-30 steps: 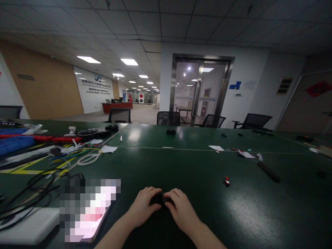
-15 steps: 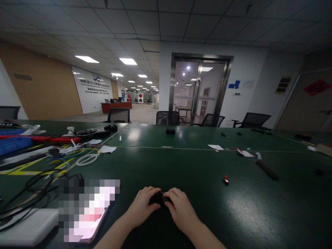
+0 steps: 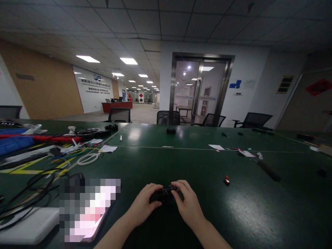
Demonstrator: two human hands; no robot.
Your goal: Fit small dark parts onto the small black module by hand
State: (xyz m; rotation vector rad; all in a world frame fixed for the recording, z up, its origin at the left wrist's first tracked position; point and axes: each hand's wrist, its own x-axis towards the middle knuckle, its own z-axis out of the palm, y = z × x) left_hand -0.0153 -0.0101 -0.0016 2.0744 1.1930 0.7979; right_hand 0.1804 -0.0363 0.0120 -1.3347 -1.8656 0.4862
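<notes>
A small dark device [image 3: 164, 195], black with a few glints on it, is between my hands just above or on the green table. My left hand [image 3: 143, 204] is closed around its left side, thumb below and fingers over the top. With thumb and fingertips, my right hand [image 3: 187, 202] pinches a thin black piece at the device's right upper edge. Whether that piece is separate from the device, I cannot tell. Its exact kind is too dark to make out, and my fingers hide both ends.
To my left lie a phone [image 3: 89, 221] partly pixelated, a white box [image 3: 28, 226] and black cables [image 3: 31, 186]. A small red-and-silver item [image 3: 227, 180] and a dark-handled tool [image 3: 268, 170] lie on the right. A black block [image 3: 171, 131] is farther back on the green table [image 3: 145, 162].
My right hand has shifted slightly right and up, its fingers lifting, so more of the black device shows between my hands. My left hand stays nearly in place.
</notes>
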